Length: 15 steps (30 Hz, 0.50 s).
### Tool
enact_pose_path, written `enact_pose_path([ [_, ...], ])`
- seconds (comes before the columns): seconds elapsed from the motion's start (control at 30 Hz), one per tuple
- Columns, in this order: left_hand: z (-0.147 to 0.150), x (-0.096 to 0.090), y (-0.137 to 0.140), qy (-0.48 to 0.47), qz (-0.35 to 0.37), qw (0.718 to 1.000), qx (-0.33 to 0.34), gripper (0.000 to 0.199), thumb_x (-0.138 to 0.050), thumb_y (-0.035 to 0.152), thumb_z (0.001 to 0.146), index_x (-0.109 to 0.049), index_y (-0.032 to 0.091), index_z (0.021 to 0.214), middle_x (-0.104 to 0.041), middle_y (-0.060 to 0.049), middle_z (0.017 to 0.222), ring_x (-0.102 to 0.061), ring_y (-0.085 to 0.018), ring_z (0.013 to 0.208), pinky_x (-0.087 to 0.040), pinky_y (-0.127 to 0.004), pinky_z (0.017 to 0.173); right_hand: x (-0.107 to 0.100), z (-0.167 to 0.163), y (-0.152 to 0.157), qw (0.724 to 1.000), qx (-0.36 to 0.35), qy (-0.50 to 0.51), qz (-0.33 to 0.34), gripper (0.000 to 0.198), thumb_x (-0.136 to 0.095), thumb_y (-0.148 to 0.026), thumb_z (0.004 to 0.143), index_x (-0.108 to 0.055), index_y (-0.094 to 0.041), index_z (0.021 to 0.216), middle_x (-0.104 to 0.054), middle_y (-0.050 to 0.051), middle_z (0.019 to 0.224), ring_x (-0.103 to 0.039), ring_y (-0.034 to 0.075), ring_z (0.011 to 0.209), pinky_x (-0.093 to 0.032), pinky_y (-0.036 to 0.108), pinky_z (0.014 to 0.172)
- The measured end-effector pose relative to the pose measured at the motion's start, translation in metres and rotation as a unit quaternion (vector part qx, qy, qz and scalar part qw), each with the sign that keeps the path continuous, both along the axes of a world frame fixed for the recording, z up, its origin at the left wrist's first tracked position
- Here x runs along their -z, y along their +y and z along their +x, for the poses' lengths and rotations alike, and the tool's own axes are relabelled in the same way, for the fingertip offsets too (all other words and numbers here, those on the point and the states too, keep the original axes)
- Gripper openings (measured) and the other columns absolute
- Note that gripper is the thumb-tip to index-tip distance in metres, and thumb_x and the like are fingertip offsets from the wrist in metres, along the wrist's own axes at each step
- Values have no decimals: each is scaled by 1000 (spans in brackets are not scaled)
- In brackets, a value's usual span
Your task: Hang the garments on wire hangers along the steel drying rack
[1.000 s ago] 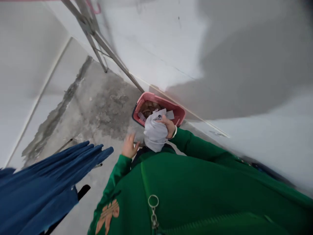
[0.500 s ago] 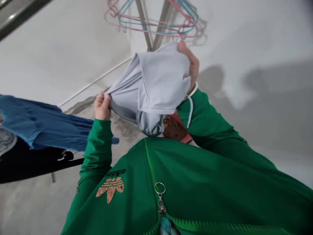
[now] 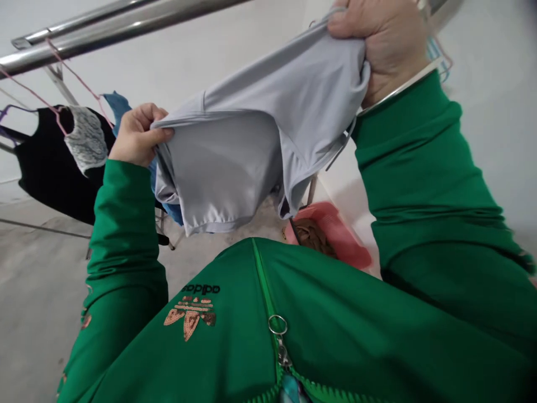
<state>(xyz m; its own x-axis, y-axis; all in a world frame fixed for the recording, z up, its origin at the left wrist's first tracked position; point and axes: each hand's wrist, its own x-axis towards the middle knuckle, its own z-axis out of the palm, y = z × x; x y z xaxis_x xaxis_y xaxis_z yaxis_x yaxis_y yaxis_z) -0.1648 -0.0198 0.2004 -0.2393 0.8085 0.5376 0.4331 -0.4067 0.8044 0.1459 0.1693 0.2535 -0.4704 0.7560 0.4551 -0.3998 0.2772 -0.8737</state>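
A light grey, smooth stretchy garment (image 3: 226, 168) with a thin cord hangs spread between my two hands; its cut is partly folded over, so its exact kind is unclear. My left hand (image 3: 138, 131) pinches its left upper corner between thumb and fingers. Higher up on the right, my right hand (image 3: 384, 42) is closed around the opposite end, with cloth bunched under the palm. Between them the upper edge is stretched taut and slants up to the right, while the lower part droops loosely.
A metal rail (image 3: 126, 31) crosses the upper left. From it hang a black top (image 3: 54, 168) and a grey-white patterned piece (image 3: 86, 140) on hangers, with blue cloth (image 3: 117, 106) behind. A pink basket (image 3: 352, 240) holding brown cloth stands on the floor, near the wall.
Both hands have risen and moved apart, stretching the grey garment wider. The view has turned, bringing the rail and hung clothes in at left and showing more of the pink basket.
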Motion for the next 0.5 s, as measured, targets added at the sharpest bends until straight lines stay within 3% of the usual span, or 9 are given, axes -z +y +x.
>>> enact_pose_path([
  [0.03,-1,2,-2,-12,-22,1000,1,56,-92,36,39,-42,19,57,-53,4,63,-44,-5,54,-44,-23,52,1,-3,4,999,-29,10,24,30,-48,15,75,-56,-8,58,-50,-8,51,-50,-3,52,-42,6,52],
  [0.17,-1,8,-10,15,-140,990,8,57,-93,43,38,-52,20,69,-56,4,66,-49,-9,59,-54,-32,67,0,-13,6,997,-34,-22,67,43,-45,14,82,-44,-11,46,-38,-10,48,-39,-7,48,-33,2,49],
  [0.27,-1,8,-22,94,-253,962,30,75,-89,57,40,-61,15,96,-66,-1,83,-58,-16,78,-54,-38,82,-4,-18,-7,993,-21,-56,97,50,-44,12,82,-27,-12,41,-27,-8,49,-34,-7,49,-28,3,49],
  [0.33,-3,8,-32,135,-304,942,27,83,-84,65,40,-64,12,101,-69,-3,88,-59,-19,84,-53,-39,85,-5,-22,-14,992,-26,-68,105,51,-43,13,81,-24,-12,42,-25,-8,49,-37,-7,51,-28,4,51],
  [0.43,-7,12,-44,134,-309,941,-36,76,-80,69,45,-69,10,92,-70,-2,77,-57,-18,76,-54,-36,74,1,-28,-17,994,-50,-60,77,47,-42,15,82,-38,-12,44,-36,-9,48,-41,-6,52,-31,5,50],
  [0.5,-10,18,-47,107,-262,956,-83,64,-79,68,52,-70,13,84,-67,0,67,-52,-14,67,-50,-30,64,7,-32,-12,995,-77,-56,14,42,-43,14,84,-50,-11,51,-46,-9,50,-42,-5,51,-33,5,50],
])
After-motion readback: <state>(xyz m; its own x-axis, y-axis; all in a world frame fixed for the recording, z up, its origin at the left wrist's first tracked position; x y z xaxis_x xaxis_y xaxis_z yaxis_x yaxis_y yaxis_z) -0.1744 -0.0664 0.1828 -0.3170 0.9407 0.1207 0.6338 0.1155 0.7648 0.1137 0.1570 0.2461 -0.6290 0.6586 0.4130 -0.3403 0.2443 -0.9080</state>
